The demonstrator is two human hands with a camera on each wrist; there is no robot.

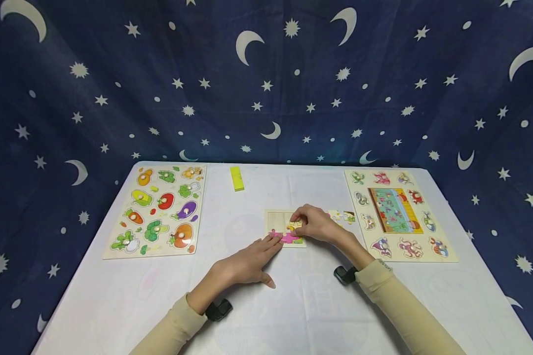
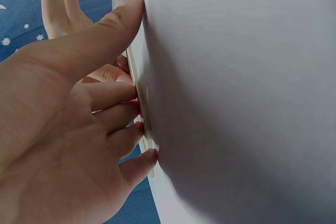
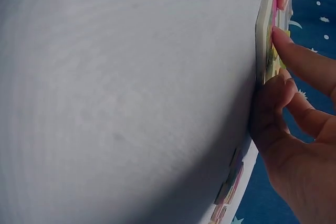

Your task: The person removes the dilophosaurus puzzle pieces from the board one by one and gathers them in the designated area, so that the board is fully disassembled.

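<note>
A small wooden jigsaw tray [image 1: 277, 219] lies mid-table, with pink jigsaw pieces [image 1: 288, 238] along its near side. Thumb and fingers of my right hand [image 1: 316, 224] pinch a yellow jigsaw piece [image 1: 294, 225] over the tray's right part, just above the pink row; whether it is seated is unclear. My left hand [image 1: 250, 260] rests its straight fingertips on the tray's near left corner, thumb spread out on the table. In the left wrist view, the fingers of the left hand [image 2: 68, 124] touch the tray's edge. The right wrist view has the right hand [image 3: 299, 166] at the tray's rim.
Loose jigsaw pieces [image 1: 342, 216] lie right of the tray. A vegetable peg puzzle board [image 1: 148, 246] lies at the left, a sea-animal peg board [image 1: 364, 177] at the right. A yellow-green block [image 1: 237, 178] lies at the back. A starry curtain [image 1: 213, 118] hangs behind the table.
</note>
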